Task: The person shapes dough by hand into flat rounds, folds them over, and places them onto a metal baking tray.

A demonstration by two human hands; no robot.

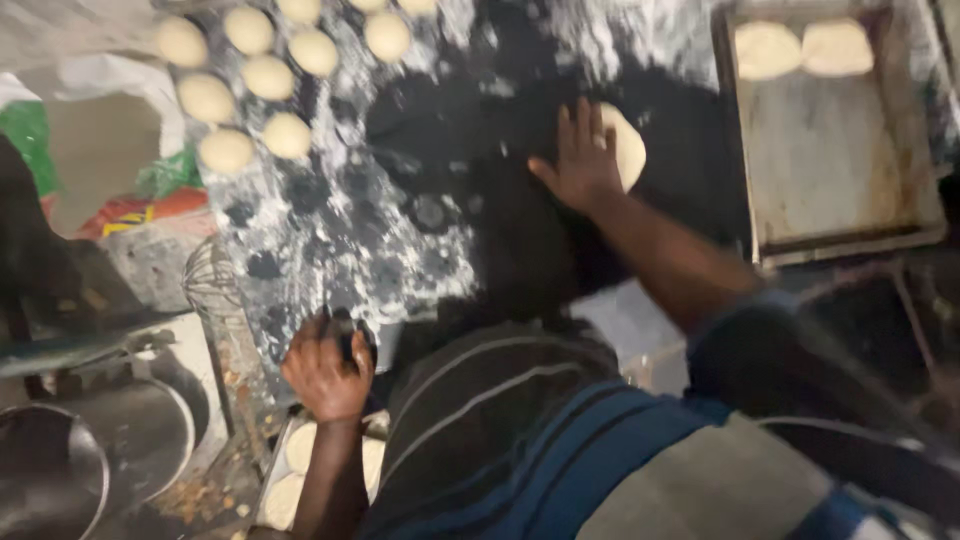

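Right hand (585,160) presses flat, fingers spread, on a dough disc (628,148); left hand (328,372) clasps the floured table (330,230) edge; green and red bags (150,195) sit left.

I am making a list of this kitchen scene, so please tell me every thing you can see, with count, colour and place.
dough balls: about twelve, pale cream, upper left of the worktop
worktop: one, dark, dusted with white flour, centre
flat dough piece: one, pale, under the right hand
metal tray: one, grey, upper right, with two flat dough pieces
lower tray: one, with flat pale rounds, bottom left
whisk: one, metal, left edge of worktop
left hand: grips the worktop edge
right hand: open, pressing the dough
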